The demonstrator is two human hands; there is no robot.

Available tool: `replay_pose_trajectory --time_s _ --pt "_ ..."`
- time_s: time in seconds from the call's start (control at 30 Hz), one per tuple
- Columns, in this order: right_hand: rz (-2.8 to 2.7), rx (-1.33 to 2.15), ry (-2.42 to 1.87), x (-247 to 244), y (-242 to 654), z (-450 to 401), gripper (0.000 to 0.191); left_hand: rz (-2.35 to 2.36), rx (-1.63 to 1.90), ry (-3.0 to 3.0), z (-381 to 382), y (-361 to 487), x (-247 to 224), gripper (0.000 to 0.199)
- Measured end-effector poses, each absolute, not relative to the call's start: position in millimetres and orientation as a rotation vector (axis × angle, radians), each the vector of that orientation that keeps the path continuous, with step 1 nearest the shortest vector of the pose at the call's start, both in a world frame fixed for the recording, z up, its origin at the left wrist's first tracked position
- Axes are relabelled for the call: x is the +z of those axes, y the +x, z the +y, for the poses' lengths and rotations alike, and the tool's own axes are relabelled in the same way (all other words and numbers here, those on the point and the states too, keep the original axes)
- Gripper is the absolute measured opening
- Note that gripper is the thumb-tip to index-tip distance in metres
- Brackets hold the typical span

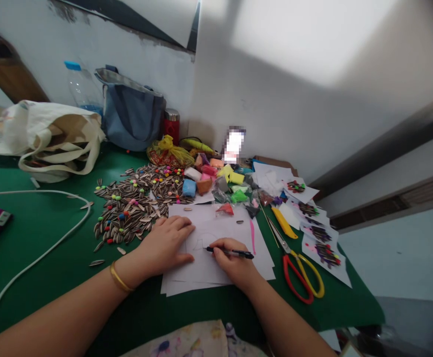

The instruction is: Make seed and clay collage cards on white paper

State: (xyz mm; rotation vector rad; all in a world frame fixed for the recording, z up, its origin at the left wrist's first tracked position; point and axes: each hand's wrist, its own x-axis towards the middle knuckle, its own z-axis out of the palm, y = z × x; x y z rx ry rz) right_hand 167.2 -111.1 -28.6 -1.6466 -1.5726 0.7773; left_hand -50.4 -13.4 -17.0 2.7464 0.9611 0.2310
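In my right hand (233, 260) is a black pen (238, 253), its tip on the top sheet of white paper (209, 275). Thin drawn lines (199, 244) show just left of the tip. My left hand (167, 243) lies flat on the paper's left side, fingers stretched out and holding nothing. A gold bangle (118, 277) circles the left wrist. A strip of pink clay (253, 237) and a couple of sunflower seeds rest on the sheet. Beside the left hand spreads a heap of striped sunflower seeds (127, 220) mixed with bright coloured ones.
Packets of coloured clay (205, 186) lie behind the paper. To the right are scissors (298, 267), a yellow cutter (283, 222) and cards with seed designs (326, 253). Bags (132, 114), a red flask (171, 124) and a blurred phone (233, 144) stand behind; a white cable (60, 243) crosses the left.
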Motion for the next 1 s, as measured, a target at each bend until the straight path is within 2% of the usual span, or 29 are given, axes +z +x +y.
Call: replay_pose_trajectory --time_s 1.0 --pt "-1.419 0.644 -1.839 -31.8 186.9 -106.8 0.017 0.972 0.189 2.698 -11.3 -49.9 -16.3 0.067"
